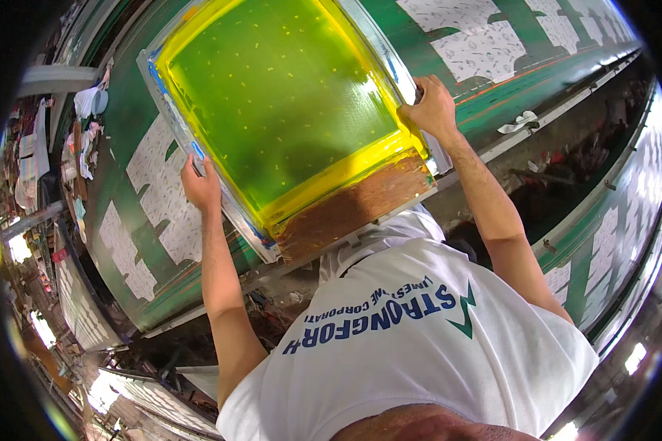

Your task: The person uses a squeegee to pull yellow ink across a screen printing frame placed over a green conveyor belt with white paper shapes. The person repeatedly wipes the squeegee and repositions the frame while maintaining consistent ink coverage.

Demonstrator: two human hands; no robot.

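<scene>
A screen-printing frame (pixel 276 103) with translucent yellow-green mesh, small light speckles and a yellow taped border lies over a long green table in front of me. Along its near end is a brown, wood-like strip (pixel 353 214) stained yellow. My left hand (pixel 202 184) grips the frame's left rail near the lower part, fingers curled at the metal edge. Higher up on the opposite side, my right hand (pixel 430 110) is closed round the right rail. The frame's near end is just beyond my white T-shirt.
The green table (pixel 493 114) carries printed pale fabric pieces (pixel 478 51) on both sides of the frame, with a small white scrap (pixel 518 122) near its rail. Another such table (pixel 588 272) stands behind me to the right, across a dark gap. Cloths and clutter (pixel 81 154) line the left.
</scene>
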